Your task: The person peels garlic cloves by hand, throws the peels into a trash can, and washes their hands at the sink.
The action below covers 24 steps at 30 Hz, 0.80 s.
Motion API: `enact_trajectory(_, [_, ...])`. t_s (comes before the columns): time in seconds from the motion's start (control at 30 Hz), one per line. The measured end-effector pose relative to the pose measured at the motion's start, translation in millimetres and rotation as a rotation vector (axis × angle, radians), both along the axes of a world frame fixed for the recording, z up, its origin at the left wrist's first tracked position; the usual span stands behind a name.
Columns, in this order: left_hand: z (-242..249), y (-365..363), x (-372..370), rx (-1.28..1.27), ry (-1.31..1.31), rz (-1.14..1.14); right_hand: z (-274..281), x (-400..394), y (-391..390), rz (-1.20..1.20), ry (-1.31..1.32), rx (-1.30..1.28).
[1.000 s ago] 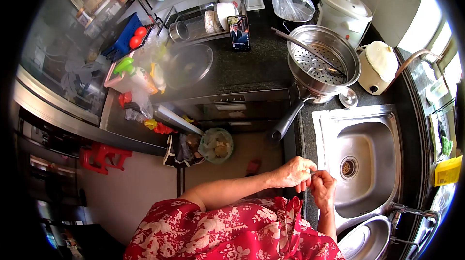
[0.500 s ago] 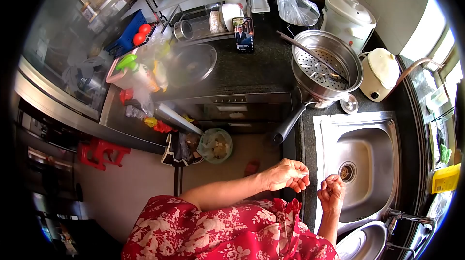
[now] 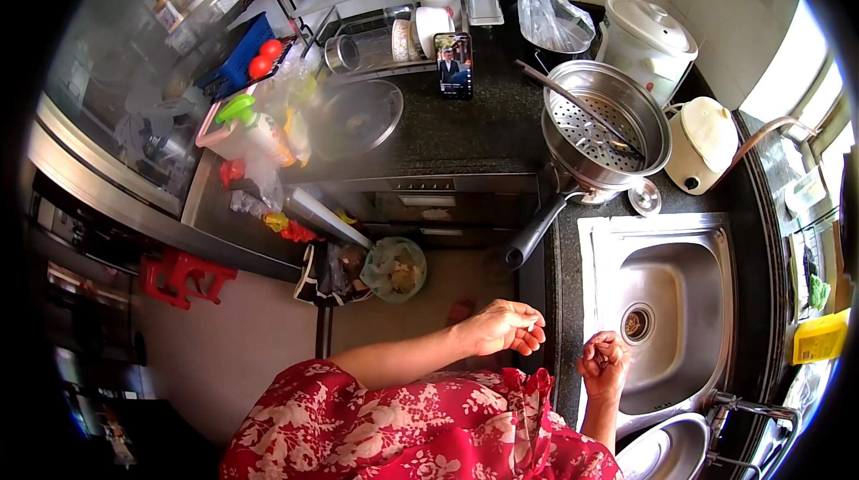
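Observation:
My left hand (image 3: 506,328) is just left of the counter edge, thumb and fingers pinched together. A tiny pale bit shows at its fingertips, too small to name. My right hand (image 3: 603,364) is at the near left rim of the steel sink (image 3: 667,301), palm up with fingers curled in. Something dark seems to lie within those fingers; its kind cannot be made out. A gap separates the two hands.
Beyond the sink stands a steel steamer pot (image 3: 658,153) with tongs or sticks (image 3: 582,100) across it and a black handle (image 3: 537,234) jutting out. A phone (image 3: 454,66) leans on the dish rack. A lined bin (image 3: 395,270) is on the floor. A metal basin (image 3: 667,453) sits beside the faucet (image 3: 761,404).
My left hand has drawn to the left, away from my right hand. My right hand has shifted slightly left and toward me, its palm turned up more. The view has moved a little.

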State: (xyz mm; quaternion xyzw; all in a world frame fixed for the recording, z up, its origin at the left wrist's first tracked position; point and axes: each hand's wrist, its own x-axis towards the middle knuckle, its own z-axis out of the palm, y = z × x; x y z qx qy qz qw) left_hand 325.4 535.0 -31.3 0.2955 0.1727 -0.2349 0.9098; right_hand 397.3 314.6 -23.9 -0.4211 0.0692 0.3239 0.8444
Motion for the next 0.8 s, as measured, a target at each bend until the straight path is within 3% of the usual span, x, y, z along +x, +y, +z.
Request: enact_trajectory(0.8, [-2.0,6.8,-25.5,0.051,0.022,0.149,4.9,-12.8,17.5,0.081,0.03,0.012])
